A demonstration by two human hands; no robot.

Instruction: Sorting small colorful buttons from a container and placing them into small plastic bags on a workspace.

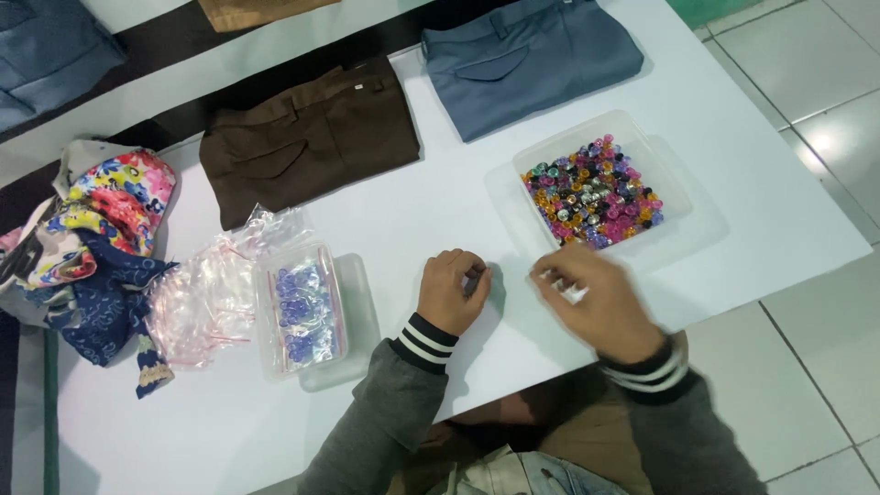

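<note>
Presently, the fingers of the left hand (451, 291) are curled inward into a loose fist resting on the white table (431, 220), pinched on a small dark item that barely shows at the fingertips; what it is cannot be told. The right hand (600, 301) is blurred; its fingers are bent and drawn together around a small clear plastic bag (564, 286), held just above the table surface, near the front edge of the clear tray of mixed coloured beads (594, 191). The two hands lie near one another without touching. Both wrists wear grey sleeves with black-and-white striped cuffs. To the left of the left hand sits a second clear tray (312, 316), and lying in it is a sealed clear bag of pale blue beads (301, 310). Just beside that tray, further left, a loose heap of empty clear bags with red seal strips (209, 298) rests on the table. At the table's left edge lies a floral cloth bag (96, 234). Beyond the hands, folded brown trousers (307, 137) and folded blue-grey trousers (527, 60) lie side by side, slightly apart.
</note>
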